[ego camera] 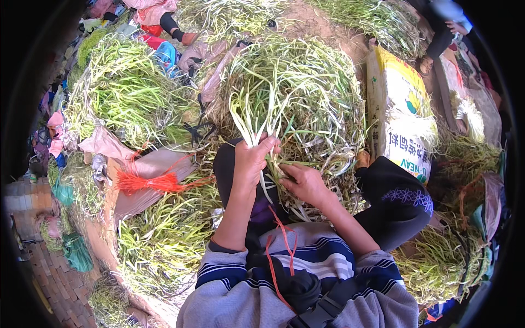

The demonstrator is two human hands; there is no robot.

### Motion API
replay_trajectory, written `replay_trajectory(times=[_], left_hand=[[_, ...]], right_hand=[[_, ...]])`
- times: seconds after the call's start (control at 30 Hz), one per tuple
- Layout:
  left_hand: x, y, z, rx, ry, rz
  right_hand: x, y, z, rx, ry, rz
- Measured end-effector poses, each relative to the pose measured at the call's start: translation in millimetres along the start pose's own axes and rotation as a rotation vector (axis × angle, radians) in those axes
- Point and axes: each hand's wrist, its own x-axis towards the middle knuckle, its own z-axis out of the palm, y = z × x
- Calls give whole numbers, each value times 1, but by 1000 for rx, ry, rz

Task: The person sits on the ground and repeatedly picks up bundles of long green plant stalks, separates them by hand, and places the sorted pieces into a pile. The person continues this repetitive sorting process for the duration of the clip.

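My left hand point(256, 158) is closed around a small bunch of pale-stemmed greens point(250, 133), chives or something similar. The white stalks fan out away from me above the fist. Just to the right and lower, my right hand point(305, 184) has its fingertips pinched on the thin leaf ends point(275, 170) below the bunch. Its inner fingers are partly hidden. Directly in front of both hands lies a large heap of tangled green leaves point(295, 94), mixed with dry, straw-like ones.
Red plastic ties point(151, 182) lie bundled on a cloth at the left. A white-and-yellow sack point(393, 78) bears writing and carries pale trimmed stalks point(414, 123). More heaps of greens point(127, 90) surround me. Another person's leg point(172, 26) shows at the top, with a second person at upper right.
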Motion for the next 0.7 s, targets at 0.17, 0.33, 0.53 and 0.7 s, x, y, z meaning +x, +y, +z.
replay_trajectory(times=[0.17,0.33,0.53,0.7], left_hand=[[-12,-11,4,31,-56,-18],[-18,-13,11,-9,-96,4],[-21,-15,17,-60,-107,-36],[-19,-9,6,-40,-136,15]], right_hand=[[26,-13,-18,969,111,278],[36,-11,-5,1412,343,477],[26,-17,-4,1724,463,520],[25,-5,2,1831,674,566]])
